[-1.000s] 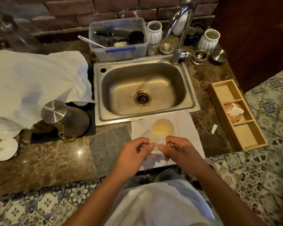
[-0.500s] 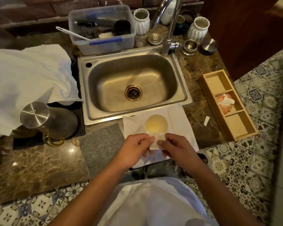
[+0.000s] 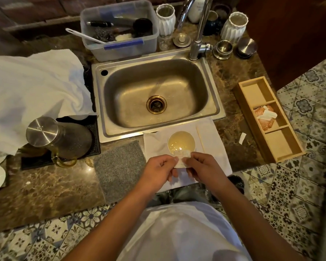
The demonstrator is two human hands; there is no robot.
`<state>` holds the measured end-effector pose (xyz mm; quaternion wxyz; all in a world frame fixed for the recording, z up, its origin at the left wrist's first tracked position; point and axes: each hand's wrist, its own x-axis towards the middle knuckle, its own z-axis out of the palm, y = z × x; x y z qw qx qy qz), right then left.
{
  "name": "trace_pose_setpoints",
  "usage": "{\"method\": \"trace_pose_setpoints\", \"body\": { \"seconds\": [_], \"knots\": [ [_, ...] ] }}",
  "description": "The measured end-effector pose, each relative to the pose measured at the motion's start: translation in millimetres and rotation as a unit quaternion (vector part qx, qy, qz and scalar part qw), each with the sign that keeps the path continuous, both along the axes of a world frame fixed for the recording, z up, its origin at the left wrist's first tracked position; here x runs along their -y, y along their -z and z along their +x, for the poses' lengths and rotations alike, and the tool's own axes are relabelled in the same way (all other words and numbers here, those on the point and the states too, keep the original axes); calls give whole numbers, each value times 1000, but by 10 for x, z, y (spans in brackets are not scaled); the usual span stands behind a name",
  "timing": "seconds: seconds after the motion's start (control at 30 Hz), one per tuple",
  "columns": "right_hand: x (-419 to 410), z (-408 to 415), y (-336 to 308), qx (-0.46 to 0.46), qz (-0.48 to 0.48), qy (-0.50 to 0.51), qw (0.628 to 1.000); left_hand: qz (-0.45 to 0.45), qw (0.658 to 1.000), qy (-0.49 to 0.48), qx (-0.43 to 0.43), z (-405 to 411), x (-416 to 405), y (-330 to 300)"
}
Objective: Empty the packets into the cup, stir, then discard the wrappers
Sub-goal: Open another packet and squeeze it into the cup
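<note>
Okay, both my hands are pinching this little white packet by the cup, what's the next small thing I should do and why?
Probably tear the top of the small white paper packet open. The left hand and right hand both pinch it just at the near rim of the round cup of pale yellow liquid, and nothing seems to be pouring yet. Once torn, it can tip straight over the cup.

Marble counter [image 3: 51,187], brick wall [image 3: 36,14], patterned floor tiles [image 3: 297,187]
</note>
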<state>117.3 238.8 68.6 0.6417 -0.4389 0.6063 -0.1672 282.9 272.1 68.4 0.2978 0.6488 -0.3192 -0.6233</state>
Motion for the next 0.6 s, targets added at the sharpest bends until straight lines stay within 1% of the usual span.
{"method": "trace_pose_setpoints", "body": {
  "seconds": [0.43,0.6],
  "knots": [
    [40,-8,29,-8,24,6,1000,28,999,-14,-19,-61,75,-28],
    [55,-18,-5,-4,38,6,999,56,998,-18,-24,-65,83,-12]
  ]
}}
